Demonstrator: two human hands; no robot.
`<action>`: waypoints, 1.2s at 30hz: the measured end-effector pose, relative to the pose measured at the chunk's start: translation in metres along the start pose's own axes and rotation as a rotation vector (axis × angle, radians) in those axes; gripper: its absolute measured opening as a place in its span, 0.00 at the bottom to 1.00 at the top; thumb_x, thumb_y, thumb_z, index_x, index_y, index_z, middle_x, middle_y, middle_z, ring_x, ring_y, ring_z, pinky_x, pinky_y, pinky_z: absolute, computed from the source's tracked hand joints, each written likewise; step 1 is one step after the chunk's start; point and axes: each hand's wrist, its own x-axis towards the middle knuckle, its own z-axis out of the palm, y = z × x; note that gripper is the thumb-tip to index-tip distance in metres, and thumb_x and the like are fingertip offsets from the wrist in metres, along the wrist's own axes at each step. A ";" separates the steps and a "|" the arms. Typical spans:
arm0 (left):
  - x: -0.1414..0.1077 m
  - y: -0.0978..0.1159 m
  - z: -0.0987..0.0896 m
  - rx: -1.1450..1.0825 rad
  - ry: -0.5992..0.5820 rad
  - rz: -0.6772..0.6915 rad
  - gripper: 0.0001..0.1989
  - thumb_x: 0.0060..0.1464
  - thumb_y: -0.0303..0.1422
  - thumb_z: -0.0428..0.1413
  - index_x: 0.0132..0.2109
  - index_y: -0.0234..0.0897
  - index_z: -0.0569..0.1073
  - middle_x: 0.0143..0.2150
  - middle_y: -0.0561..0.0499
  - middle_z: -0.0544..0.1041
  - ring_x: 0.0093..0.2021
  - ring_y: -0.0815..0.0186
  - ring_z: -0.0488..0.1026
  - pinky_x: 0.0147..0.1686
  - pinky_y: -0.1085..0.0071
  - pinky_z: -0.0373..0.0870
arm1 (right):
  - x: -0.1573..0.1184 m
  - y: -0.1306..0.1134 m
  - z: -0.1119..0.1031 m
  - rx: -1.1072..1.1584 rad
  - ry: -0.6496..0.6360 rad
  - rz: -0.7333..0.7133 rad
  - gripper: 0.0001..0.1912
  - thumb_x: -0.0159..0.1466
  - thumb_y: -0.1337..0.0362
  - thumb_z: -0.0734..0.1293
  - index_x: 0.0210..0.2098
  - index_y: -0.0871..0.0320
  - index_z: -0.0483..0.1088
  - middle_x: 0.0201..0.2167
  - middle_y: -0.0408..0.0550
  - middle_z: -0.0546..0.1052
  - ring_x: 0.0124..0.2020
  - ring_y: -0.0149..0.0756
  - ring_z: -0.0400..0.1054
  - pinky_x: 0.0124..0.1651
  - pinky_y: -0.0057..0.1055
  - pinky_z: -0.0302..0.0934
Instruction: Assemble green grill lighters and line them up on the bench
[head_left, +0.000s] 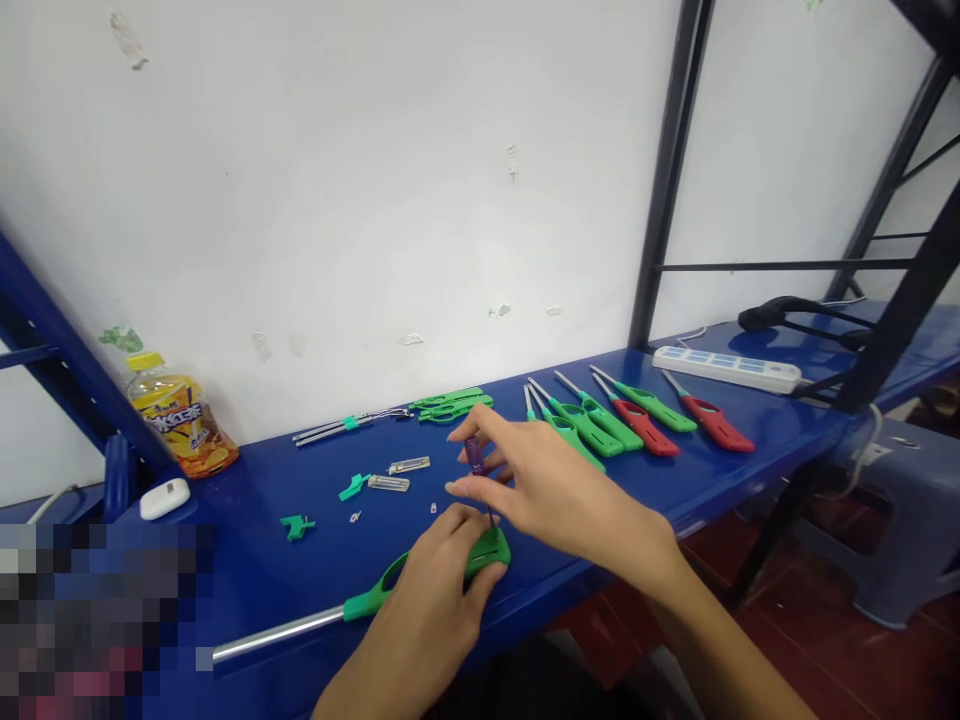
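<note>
The right hand (pixel 525 472) grasps a purple screwdriver (pixel 474 456) over the green lighter (pixel 498 552), which the left hand (pixel 444 562) clasps: apparently screw work, calling for steady turning.

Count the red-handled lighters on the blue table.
2. One red-handled lighter lies at the row's right end; the other lies farther left, with a green-handled lighter between them. The right hand covers part of the table, so more could be hidden.
</note>
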 end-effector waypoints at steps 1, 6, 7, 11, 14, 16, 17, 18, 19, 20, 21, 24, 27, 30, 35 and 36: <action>0.000 -0.001 -0.001 -0.005 0.004 -0.002 0.16 0.61 0.26 0.58 0.55 0.44 0.78 0.57 0.45 0.79 0.58 0.53 0.76 0.59 0.58 0.71 | 0.000 -0.001 0.002 0.017 -0.043 0.008 0.16 0.70 0.60 0.70 0.56 0.48 0.67 0.43 0.45 0.81 0.41 0.39 0.78 0.41 0.33 0.69; -0.003 -0.005 -0.007 0.146 -0.024 -0.100 0.11 0.65 0.31 0.59 0.53 0.43 0.79 0.54 0.45 0.81 0.55 0.48 0.76 0.58 0.50 0.68 | 0.000 -0.006 0.003 0.036 -0.111 0.034 0.14 0.76 0.59 0.62 0.60 0.48 0.65 0.39 0.44 0.81 0.40 0.40 0.77 0.43 0.35 0.68; -0.004 -0.006 -0.008 0.173 -0.025 -0.105 0.11 0.65 0.32 0.58 0.53 0.43 0.79 0.53 0.45 0.81 0.55 0.48 0.76 0.58 0.50 0.68 | 0.001 -0.006 0.003 0.054 -0.113 0.026 0.13 0.77 0.60 0.59 0.59 0.49 0.65 0.40 0.45 0.81 0.41 0.39 0.78 0.44 0.36 0.69; -0.004 -0.011 -0.010 0.249 0.018 -0.097 0.12 0.68 0.32 0.56 0.55 0.42 0.78 0.53 0.46 0.80 0.54 0.50 0.75 0.56 0.53 0.69 | 0.008 0.005 0.008 0.176 -0.090 -0.009 0.09 0.76 0.63 0.60 0.54 0.51 0.66 0.44 0.47 0.81 0.45 0.38 0.78 0.45 0.33 0.69; -0.003 -0.013 -0.008 0.313 0.037 -0.084 0.13 0.69 0.31 0.54 0.57 0.42 0.77 0.53 0.45 0.80 0.54 0.51 0.75 0.55 0.53 0.68 | 0.015 0.015 0.019 0.062 0.071 0.006 0.08 0.73 0.60 0.67 0.50 0.53 0.66 0.35 0.45 0.81 0.37 0.39 0.78 0.37 0.32 0.67; -0.003 -0.013 -0.007 0.338 0.034 -0.077 0.14 0.70 0.31 0.53 0.58 0.41 0.76 0.54 0.45 0.79 0.54 0.50 0.75 0.55 0.53 0.68 | 0.019 0.018 0.024 -0.050 0.190 0.013 0.12 0.70 0.55 0.70 0.45 0.54 0.67 0.29 0.42 0.79 0.29 0.38 0.74 0.32 0.31 0.62; -0.003 -0.012 -0.006 0.345 0.030 -0.076 0.14 0.70 0.31 0.52 0.58 0.41 0.76 0.54 0.45 0.79 0.54 0.50 0.74 0.55 0.53 0.68 | 0.021 0.018 0.026 -0.083 0.233 0.013 0.12 0.70 0.53 0.70 0.43 0.54 0.68 0.26 0.41 0.78 0.27 0.36 0.72 0.30 0.30 0.60; -0.003 -0.012 -0.006 0.348 0.025 -0.076 0.14 0.70 0.31 0.52 0.59 0.41 0.76 0.54 0.44 0.79 0.54 0.50 0.74 0.56 0.52 0.67 | 0.021 0.017 0.026 -0.095 0.262 0.009 0.13 0.72 0.51 0.68 0.39 0.54 0.68 0.25 0.40 0.77 0.25 0.34 0.71 0.30 0.30 0.58; -0.003 -0.012 -0.006 0.348 0.022 -0.077 0.14 0.70 0.31 0.52 0.59 0.41 0.76 0.54 0.44 0.79 0.54 0.50 0.74 0.56 0.52 0.67 | 0.021 0.015 0.026 -0.088 0.280 0.001 0.15 0.74 0.51 0.65 0.36 0.54 0.69 0.24 0.40 0.76 0.24 0.33 0.70 0.30 0.29 0.57; -0.003 -0.011 -0.006 0.347 0.019 -0.079 0.15 0.70 0.31 0.52 0.59 0.41 0.75 0.55 0.44 0.79 0.54 0.50 0.74 0.56 0.52 0.67 | 0.021 0.013 0.025 -0.066 0.292 -0.008 0.17 0.75 0.52 0.63 0.34 0.54 0.69 0.24 0.40 0.76 0.24 0.32 0.69 0.31 0.29 0.57; -0.003 -0.011 -0.006 0.347 0.017 -0.083 0.15 0.71 0.31 0.51 0.60 0.41 0.75 0.55 0.44 0.79 0.55 0.50 0.74 0.57 0.51 0.66 | 0.021 0.011 0.024 -0.029 0.295 -0.011 0.19 0.76 0.53 0.61 0.32 0.54 0.69 0.24 0.41 0.77 0.25 0.31 0.70 0.32 0.28 0.58; -0.002 -0.010 -0.008 0.346 -0.005 -0.100 0.15 0.71 0.31 0.51 0.60 0.41 0.75 0.55 0.45 0.78 0.55 0.50 0.73 0.57 0.50 0.66 | 0.019 0.007 0.020 0.156 0.283 0.012 0.17 0.74 0.54 0.65 0.31 0.55 0.72 0.27 0.42 0.78 0.29 0.32 0.73 0.36 0.28 0.62; -0.002 -0.010 -0.008 0.339 -0.016 -0.105 0.15 0.71 0.31 0.51 0.60 0.40 0.75 0.55 0.45 0.78 0.54 0.50 0.73 0.56 0.50 0.66 | 0.023 0.012 0.021 0.377 0.245 0.041 0.11 0.70 0.54 0.69 0.36 0.55 0.74 0.30 0.42 0.79 0.31 0.34 0.74 0.36 0.29 0.65; -0.002 -0.011 -0.008 0.337 -0.002 -0.093 0.15 0.71 0.31 0.51 0.60 0.41 0.75 0.55 0.45 0.78 0.54 0.51 0.73 0.57 0.50 0.66 | 0.030 0.021 0.022 0.493 0.207 0.055 0.11 0.67 0.54 0.71 0.36 0.56 0.77 0.31 0.43 0.79 0.31 0.34 0.73 0.35 0.28 0.65; -0.003 -0.012 -0.007 0.335 0.005 -0.090 0.15 0.71 0.31 0.51 0.60 0.42 0.75 0.56 0.45 0.78 0.54 0.51 0.73 0.58 0.51 0.67 | 0.036 0.031 0.023 0.429 0.289 0.115 0.17 0.64 0.51 0.73 0.27 0.57 0.75 0.24 0.40 0.72 0.27 0.31 0.64 0.32 0.28 0.58; -0.003 -0.013 -0.007 0.334 0.003 -0.089 0.15 0.71 0.31 0.51 0.60 0.42 0.75 0.56 0.45 0.78 0.54 0.51 0.73 0.58 0.50 0.67 | 0.036 0.031 0.023 0.415 0.278 0.136 0.19 0.65 0.50 0.72 0.25 0.57 0.73 0.22 0.39 0.71 0.25 0.30 0.62 0.30 0.28 0.56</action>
